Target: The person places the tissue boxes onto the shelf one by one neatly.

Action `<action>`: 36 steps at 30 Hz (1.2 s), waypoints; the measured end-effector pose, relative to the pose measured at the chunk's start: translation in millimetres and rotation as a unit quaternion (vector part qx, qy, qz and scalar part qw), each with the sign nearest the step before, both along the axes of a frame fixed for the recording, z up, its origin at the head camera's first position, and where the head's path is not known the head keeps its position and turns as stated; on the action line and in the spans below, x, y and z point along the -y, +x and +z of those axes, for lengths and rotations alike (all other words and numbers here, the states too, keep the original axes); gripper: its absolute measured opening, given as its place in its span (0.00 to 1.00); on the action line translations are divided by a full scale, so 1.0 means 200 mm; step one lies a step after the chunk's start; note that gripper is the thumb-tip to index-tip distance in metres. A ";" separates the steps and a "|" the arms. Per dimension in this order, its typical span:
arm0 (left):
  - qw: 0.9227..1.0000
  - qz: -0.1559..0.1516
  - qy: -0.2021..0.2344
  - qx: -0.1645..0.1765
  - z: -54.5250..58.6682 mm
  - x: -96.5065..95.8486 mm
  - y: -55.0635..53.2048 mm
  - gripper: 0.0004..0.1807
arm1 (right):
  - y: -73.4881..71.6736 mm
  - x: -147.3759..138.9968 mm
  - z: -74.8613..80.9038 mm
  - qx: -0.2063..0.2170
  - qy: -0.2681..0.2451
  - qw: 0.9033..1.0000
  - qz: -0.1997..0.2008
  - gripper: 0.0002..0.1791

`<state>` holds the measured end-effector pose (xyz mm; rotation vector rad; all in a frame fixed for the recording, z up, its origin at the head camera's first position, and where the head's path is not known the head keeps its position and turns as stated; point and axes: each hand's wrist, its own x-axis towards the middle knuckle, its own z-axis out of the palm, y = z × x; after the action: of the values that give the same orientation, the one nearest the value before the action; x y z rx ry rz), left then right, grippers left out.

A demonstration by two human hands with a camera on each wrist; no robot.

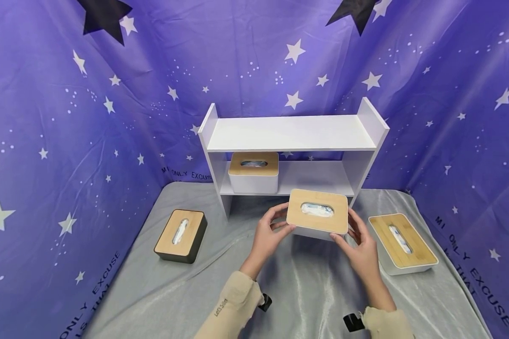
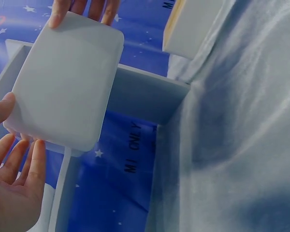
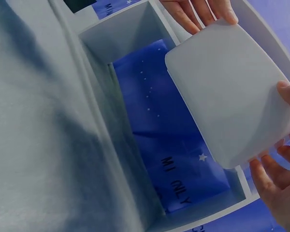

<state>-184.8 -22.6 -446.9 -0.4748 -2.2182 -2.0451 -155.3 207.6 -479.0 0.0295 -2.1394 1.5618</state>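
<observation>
A white tissue box (image 1: 317, 213) with a light wooden lid is held up in front of the shelf's right half. My left hand (image 1: 271, 235) grips its left end, thumb at the near edge. At the opposite end my right hand (image 1: 358, 242) grips it the same way. Both wrist views show the plain white underside of the tissue box (image 2: 67, 79), off the cloth. Behind it stands a white two-tier shelf (image 1: 290, 133). Another white tissue box (image 1: 253, 181) with a wooden lid sits on the left of the shelf's middle board.
To the left on the grey cloth (image 1: 152, 296) lies a black tissue box (image 1: 181, 235) with a wooden lid. A white one (image 1: 404, 242) lies to the right, near my right forearm. Purple star-patterned curtain (image 1: 254, 56) surrounds the back and sides.
</observation>
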 end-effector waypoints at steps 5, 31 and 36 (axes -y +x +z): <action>1.000 -0.002 0.006 -0.022 0.04 0.01 -0.01 0.31 | -0.02 0.00 0.02 -0.012 0.005 1.000 0.004 0.44; 0.998 0.025 0.027 -0.058 -0.03 -0.01 -0.19 0.30 | -0.14 0.01 0.11 -0.009 -0.014 1.000 0.011 0.42; 0.997 0.030 0.027 -0.064 -0.02 -0.02 -0.20 0.29 | -0.15 0.01 0.11 -0.001 -0.015 1.000 0.010 0.41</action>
<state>-225.5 -19.3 -451.5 -0.5126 -2.0736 -1.9802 -185.6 206.4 -456.8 0.0420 -2.1201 1.6058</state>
